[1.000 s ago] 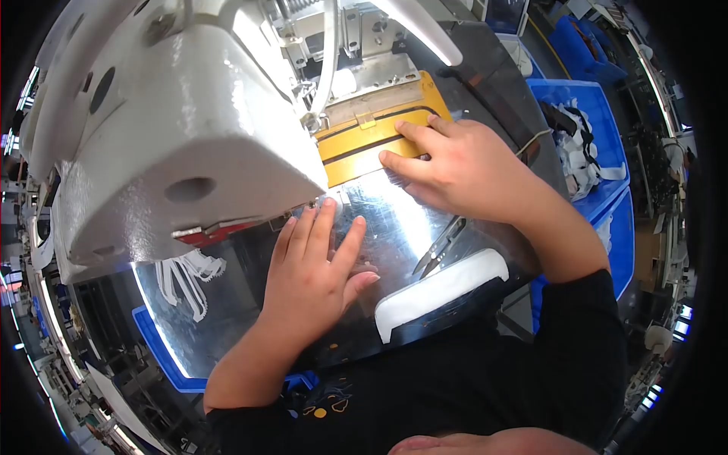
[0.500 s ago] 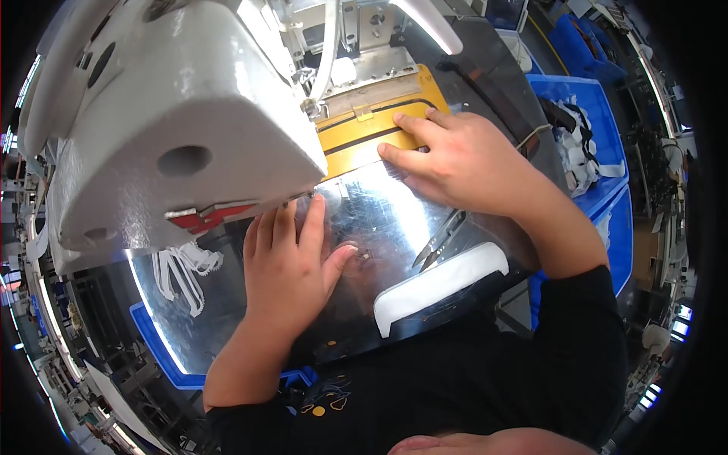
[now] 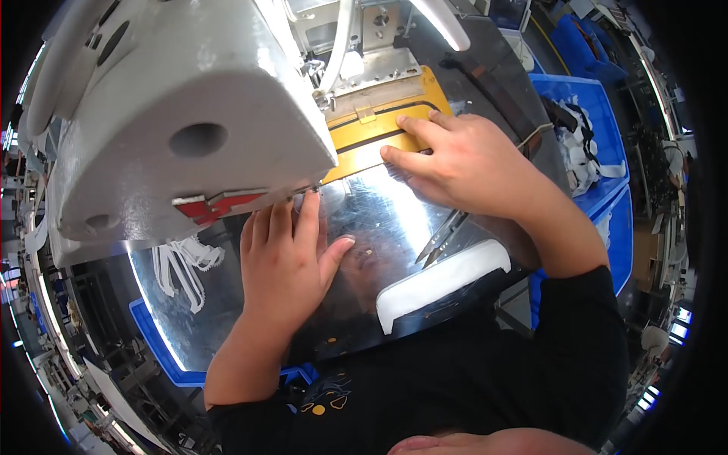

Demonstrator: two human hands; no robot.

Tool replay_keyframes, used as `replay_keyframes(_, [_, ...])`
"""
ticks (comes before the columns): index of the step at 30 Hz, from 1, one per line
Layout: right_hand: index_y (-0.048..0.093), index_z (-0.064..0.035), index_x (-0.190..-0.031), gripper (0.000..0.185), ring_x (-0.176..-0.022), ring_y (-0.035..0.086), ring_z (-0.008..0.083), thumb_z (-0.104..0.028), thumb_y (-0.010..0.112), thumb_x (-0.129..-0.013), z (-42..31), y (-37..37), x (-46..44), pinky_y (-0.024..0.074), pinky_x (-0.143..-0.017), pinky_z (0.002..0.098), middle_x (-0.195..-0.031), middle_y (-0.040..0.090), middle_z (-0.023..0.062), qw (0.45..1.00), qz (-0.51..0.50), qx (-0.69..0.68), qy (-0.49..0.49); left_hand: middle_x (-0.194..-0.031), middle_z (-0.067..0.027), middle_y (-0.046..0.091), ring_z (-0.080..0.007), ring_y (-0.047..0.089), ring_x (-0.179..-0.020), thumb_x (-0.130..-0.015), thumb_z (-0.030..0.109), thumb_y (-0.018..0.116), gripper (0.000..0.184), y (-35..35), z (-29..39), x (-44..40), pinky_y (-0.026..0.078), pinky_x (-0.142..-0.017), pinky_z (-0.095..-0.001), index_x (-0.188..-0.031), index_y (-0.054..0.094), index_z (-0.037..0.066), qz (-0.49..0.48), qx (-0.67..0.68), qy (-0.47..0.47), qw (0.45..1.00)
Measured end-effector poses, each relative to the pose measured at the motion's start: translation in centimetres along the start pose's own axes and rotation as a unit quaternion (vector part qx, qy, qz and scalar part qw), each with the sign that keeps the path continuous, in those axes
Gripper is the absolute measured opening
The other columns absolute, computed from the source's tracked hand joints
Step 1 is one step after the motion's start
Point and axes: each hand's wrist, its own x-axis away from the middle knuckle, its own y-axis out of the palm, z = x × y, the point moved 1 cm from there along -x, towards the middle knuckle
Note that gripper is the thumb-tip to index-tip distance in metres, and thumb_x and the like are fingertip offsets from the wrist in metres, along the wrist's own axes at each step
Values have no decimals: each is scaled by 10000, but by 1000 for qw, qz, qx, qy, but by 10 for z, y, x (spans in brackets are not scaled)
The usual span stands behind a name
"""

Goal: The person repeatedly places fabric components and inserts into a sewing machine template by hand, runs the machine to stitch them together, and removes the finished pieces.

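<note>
My right hand (image 3: 470, 163) rests with its fingers spread on a yellow plate (image 3: 360, 155) that has dark curved slots and a small clip. That plate lies beneath the white head (image 3: 189, 91) of what looks like an industrial sewing machine. On the shiny metal table, my left hand (image 3: 282, 262) lies with fingers stretched out and thumb apart, its fingertips partly hidden under the machine head's lower edge. Nothing shows in its grasp. Closer to my body are a pair of thread snips (image 3: 442, 239) and a curved white padded piece (image 3: 444, 284).
White fabric strips (image 3: 182, 265) lie on the table's left side. Blue bins (image 3: 618, 136) stand at the right, one with white and black pieces inside. Another blue tray (image 3: 155, 341) sits below the table's left edge. A dark strap (image 3: 497, 95) lies behind my right hand.
The view has shifted slightly, so the machine head appears a little further right. My left hand sits slightly closer to the machine's edge; my right hand stays on the yellow plate.
</note>
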Motion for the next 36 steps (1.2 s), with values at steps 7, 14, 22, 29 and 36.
replay_keyframes(7, [745,-177,-1202,334,-885,767,297,-261,824,-889,-3,-5,-2,614,-660,393,-1089,713,114,1000,-5,8,-6,-1432,-223,627,-444,608,-1305,-945,486,815,721,0,-1,1,469,-1123,-554,-1500,634,62,4,8,-4,1000])
replay_keyframes(14, [756,-182,-1190,359,-833,741,258,-259,823,-846,-7,-4,0,601,-656,374,-1089,698,93,1000,-11,-1,-19,-1432,-245,596,-463,578,-1314,-946,473,817,710,-1,-1,-1,461,-1121,-571,-1504,631,75,-5,-5,-18,1000])
replay_keyframes(22, [761,-221,-1281,419,-1136,731,222,-286,851,-877,-15,-2,-3,557,-800,351,-1338,721,81,999,-39,-22,-8,-1434,-248,594,-496,560,-1304,-931,463,832,727,0,-2,-4,442,-1134,-590,-1487,603,54,-18,2,-38,999])
replay_keyframes(29, [763,-182,-1248,347,-1140,731,171,-266,797,-913,-10,11,-1,513,-787,375,-1346,731,53,998,26,-39,-39,-1459,-248,587,-499,545,-1337,-934,499,821,757,-15,-15,-2,427,-1146,-605,-1503,585,59,-28,-10,4,1000])
replay_keyframes(36, [716,-161,-1271,415,-1243,707,181,-279,818,-887,-6,20,0,508,-841,382,-1421,715,71,993,30,-98,-52,-1488,-253,565,-513,519,-1375,-918,542,819,817,-3,-25,2,390,-1174,-621,-1535,552,78,-14,-1,19,1000])
